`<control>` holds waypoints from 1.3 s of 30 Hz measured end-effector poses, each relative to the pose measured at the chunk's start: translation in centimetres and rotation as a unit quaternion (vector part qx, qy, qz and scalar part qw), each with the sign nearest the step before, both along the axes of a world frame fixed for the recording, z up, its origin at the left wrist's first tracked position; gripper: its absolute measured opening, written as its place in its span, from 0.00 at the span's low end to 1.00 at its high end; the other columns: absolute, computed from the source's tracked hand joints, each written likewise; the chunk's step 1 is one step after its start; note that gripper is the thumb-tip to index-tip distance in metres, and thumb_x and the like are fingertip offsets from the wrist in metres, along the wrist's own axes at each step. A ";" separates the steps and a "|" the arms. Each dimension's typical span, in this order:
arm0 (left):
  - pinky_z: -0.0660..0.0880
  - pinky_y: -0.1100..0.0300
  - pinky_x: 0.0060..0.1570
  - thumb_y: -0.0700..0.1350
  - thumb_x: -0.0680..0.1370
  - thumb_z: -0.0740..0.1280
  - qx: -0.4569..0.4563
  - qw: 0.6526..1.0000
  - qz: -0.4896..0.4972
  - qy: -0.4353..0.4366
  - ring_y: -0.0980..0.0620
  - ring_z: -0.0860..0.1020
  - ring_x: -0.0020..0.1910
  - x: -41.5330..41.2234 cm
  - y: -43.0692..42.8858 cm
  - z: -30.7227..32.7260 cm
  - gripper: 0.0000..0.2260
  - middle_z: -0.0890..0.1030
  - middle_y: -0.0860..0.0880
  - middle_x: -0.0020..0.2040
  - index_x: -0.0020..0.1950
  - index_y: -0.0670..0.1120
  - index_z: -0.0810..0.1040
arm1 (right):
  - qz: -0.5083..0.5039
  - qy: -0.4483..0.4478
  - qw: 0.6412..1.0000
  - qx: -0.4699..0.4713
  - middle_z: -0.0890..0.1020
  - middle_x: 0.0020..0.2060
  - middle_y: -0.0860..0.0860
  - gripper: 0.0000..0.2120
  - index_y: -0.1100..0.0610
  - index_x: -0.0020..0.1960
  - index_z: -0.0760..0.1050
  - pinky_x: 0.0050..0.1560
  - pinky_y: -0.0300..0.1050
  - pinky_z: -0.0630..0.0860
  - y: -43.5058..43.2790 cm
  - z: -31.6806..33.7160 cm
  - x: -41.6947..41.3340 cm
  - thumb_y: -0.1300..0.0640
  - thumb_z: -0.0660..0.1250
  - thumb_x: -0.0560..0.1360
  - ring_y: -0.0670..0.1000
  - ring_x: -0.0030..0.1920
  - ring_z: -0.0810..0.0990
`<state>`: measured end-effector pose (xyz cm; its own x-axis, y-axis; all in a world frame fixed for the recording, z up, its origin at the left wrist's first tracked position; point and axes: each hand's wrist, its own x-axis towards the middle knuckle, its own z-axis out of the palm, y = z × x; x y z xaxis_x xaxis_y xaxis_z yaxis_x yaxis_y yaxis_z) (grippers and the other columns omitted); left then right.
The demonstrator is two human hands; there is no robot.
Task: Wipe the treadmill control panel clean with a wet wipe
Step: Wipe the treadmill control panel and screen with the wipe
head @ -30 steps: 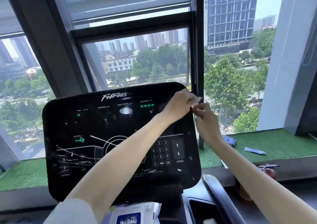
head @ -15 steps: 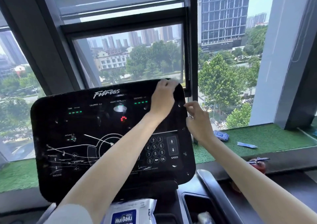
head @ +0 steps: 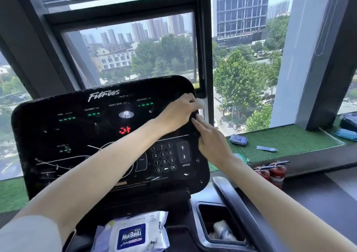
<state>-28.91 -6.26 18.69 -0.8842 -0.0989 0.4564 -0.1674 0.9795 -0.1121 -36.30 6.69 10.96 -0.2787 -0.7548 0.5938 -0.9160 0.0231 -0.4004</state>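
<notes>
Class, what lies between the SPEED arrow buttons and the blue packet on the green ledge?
The right hand, with its fingers on the right edge of the control panel; the head view shows it.

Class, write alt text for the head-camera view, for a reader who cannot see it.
A person's left hand holds a white wet wipe against the upper right corner of a black treadmill control panel, while the right hand touches the panel's right edge.
</notes>
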 end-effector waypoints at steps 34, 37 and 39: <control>0.73 0.52 0.47 0.31 0.78 0.57 0.077 0.996 0.035 -0.002 0.48 0.73 0.45 0.2 0.4 1.9 0.18 0.73 0.44 0.47 0.61 0.48 0.77 | -0.024 0.109 0.994 -0.018 0.61 0.72 0.60 0.37 0.64 0.72 0.60 0.72 0.45 0.50 0.7 -1.1 -0.7 0.78 0.59 0.64 0.54 0.73 0.59; 0.72 0.55 0.46 0.32 0.78 0.58 0.101 0.985 0.062 0.129 0.48 0.72 0.43 0.2 0.0 2.1 0.17 0.72 0.44 0.43 0.62 0.46 0.78 | -0.032 0.120 0.992 -0.019 0.70 0.66 0.62 0.37 0.66 0.67 0.68 0.67 0.56 0.64 1.9 -3.2 0.0 0.79 0.63 0.58 0.59 0.67 0.69; 0.71 0.59 0.42 0.32 0.78 0.58 0.076 0.995 0.029 0.050 0.50 0.72 0.41 0.6 0.7 -0.1 0.17 0.71 0.46 0.43 0.61 0.47 0.77 | -0.017 0.151 0.988 0.014 0.71 0.66 0.62 0.39 0.66 0.66 0.70 0.66 0.57 0.64 2.7 -4.9 0.5 0.78 0.66 0.55 0.59 0.66 0.70</control>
<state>-28.35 -5.55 18.57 -0.8260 -0.2226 0.5179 -0.2270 0.9723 0.0559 -35.76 9.35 6.03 -0.1165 -0.7655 0.6328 -0.9923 0.0624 -0.1073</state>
